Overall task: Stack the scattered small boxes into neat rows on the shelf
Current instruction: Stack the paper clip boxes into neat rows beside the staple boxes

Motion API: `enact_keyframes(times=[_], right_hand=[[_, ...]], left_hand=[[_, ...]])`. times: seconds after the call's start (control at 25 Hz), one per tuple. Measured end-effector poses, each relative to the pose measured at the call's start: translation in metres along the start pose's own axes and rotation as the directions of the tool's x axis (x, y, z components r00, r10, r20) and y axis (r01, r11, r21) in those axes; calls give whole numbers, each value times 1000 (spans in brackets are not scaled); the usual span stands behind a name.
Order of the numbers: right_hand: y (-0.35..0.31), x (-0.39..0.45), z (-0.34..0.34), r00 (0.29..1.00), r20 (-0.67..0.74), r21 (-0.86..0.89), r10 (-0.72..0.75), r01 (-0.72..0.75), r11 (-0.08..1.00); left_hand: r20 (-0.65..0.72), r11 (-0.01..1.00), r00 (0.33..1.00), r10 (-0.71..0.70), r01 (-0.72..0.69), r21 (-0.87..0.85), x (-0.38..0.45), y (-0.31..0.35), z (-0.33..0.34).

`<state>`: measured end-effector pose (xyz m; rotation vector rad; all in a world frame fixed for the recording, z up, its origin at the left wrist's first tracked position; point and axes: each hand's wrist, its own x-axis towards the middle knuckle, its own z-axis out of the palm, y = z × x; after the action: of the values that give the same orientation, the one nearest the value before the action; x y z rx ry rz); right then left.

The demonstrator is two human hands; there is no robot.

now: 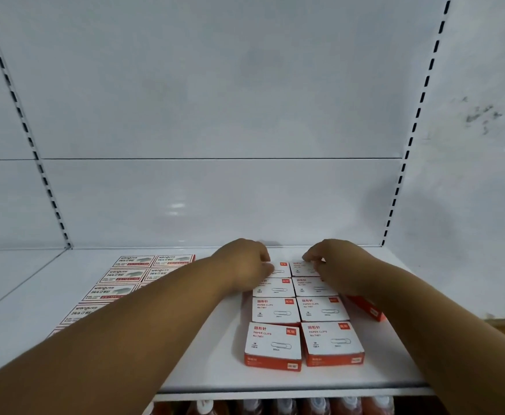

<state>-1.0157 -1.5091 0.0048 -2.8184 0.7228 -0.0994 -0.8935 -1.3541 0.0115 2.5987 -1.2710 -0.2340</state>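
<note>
The shelf [209, 348] looked like smooth white painted metal with a faint sheen, as did the back panel [215, 115]. The paper-clip boxes [299, 324] appeared matt cardboard, white-topped with red sides.

White shelf [203, 354] bearing small boxes in rows.

Toward the left, staple boxes [125, 275] laid flat in two columns (partly hidden behind a forearm). Toward the right, paper clip boxes [297, 327] set two abreast, edges touching, four rows deep. Just beside those, one red box [368, 307] lying askew.
</note>
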Motion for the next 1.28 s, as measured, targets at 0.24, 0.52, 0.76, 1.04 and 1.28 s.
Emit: enact_keyframes(times=[0.24, 0.52, 0.76, 1.04, 1.28], right_hand=[[14, -18, -18, 984, -174, 43, 36, -29, 999], [41, -73, -23, 971, 2, -56, 238, -237, 970], [52, -86, -15, 940, -338, 59, 47, -29, 998], [58, -64, -25, 812, -571, 348, -118, 370, 862], [54, -26, -25, 934, -359, 673, -5, 263, 691]], left_hand=[[-103, 996, 991, 81, -78, 35, -8, 12, -15], [-80, 962, 959, 272, -271, 29, -24, 47, -4], [-99, 922, 921, 378, -384, -50, -24, 79, 6], [-315, 893, 888, 334, -405, -197, -11, 85, 0], [-214, 896, 971, 106, -187, -404, -12, 68, -1]])
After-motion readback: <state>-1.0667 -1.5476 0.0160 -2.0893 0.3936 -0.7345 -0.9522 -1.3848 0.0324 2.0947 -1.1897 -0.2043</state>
